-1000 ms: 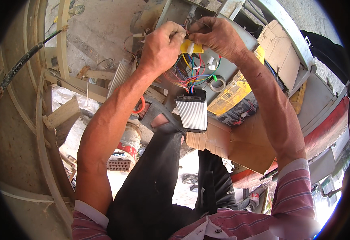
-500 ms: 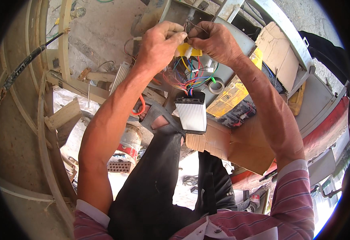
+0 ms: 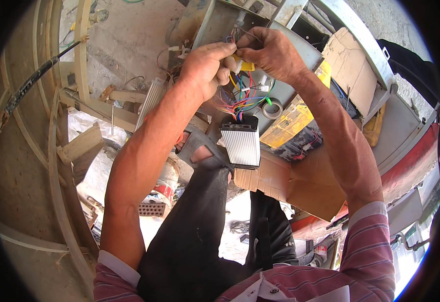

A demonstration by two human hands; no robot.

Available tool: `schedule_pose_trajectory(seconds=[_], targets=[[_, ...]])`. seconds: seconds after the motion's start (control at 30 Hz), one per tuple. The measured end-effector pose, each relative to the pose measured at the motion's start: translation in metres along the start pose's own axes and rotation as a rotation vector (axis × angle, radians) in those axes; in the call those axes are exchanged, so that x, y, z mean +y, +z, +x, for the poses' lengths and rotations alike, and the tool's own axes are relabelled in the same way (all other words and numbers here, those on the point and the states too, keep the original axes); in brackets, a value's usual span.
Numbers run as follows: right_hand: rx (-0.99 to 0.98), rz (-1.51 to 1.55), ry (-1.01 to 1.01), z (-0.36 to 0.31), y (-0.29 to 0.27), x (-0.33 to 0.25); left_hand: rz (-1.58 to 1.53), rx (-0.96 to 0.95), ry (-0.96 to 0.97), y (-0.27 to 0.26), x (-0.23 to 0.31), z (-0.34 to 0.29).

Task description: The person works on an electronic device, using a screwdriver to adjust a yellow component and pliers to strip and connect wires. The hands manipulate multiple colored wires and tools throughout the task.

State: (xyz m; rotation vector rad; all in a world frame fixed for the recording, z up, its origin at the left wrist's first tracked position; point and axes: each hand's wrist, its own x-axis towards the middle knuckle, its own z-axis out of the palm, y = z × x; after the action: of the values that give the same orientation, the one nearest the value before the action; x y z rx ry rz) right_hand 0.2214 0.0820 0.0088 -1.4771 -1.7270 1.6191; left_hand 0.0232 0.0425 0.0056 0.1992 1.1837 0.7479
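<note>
Both my hands meet over the metal frame at the top, by a bundle of thin wires (image 3: 237, 33). My right hand (image 3: 275, 53) pinches a thin dark wire between thumb and forefinger. My left hand (image 3: 204, 70) is closed, its thumb and forefinger reaching to the same wire; the exact spot they grip is too small to make out. Just below the hands lies a yellow piece (image 3: 248, 66). Coloured wires (image 3: 240, 104) with white plug connectors (image 3: 264, 87) run down into a silver finned controller box (image 3: 241, 146), which stands beside my sandalled foot (image 3: 200, 151).
A roll of tape (image 3: 276, 111) lies right of the wires. Further right are a yellow-and-black battery (image 3: 288, 123) and cardboard (image 3: 313, 191). Steel bars (image 3: 81, 55) rise at the left. A perforated brick (image 3: 152, 209) and a bucket (image 3: 167, 186) sit below my left forearm.
My left hand has rolled over and shifted slightly right and down, its forefinger now extended toward my right fingertips. My right hand stays almost in place.
</note>
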Motion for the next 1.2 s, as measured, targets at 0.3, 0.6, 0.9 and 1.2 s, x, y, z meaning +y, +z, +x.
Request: schedule_pose_trajectory(seconds=[0.3,0.6,0.9,1.2], targets=[[0.006,0.021,0.004,0.0,0.001,0.002,-0.05,-0.072,0.004,-0.01,-0.007,0.015],[0.022,0.012,0.001,0.002,0.003,0.003,-0.112,-0.077,-0.03,-0.012,-0.006,0.015],[0.055,0.027,-0.078,0.004,0.008,0.013,0.155,0.061,0.101,0.008,-0.002,0.007],[0.149,-0.083,-0.098,-0.001,0.014,0.011,0.434,0.256,0.287,0.027,-0.003,0.007]])
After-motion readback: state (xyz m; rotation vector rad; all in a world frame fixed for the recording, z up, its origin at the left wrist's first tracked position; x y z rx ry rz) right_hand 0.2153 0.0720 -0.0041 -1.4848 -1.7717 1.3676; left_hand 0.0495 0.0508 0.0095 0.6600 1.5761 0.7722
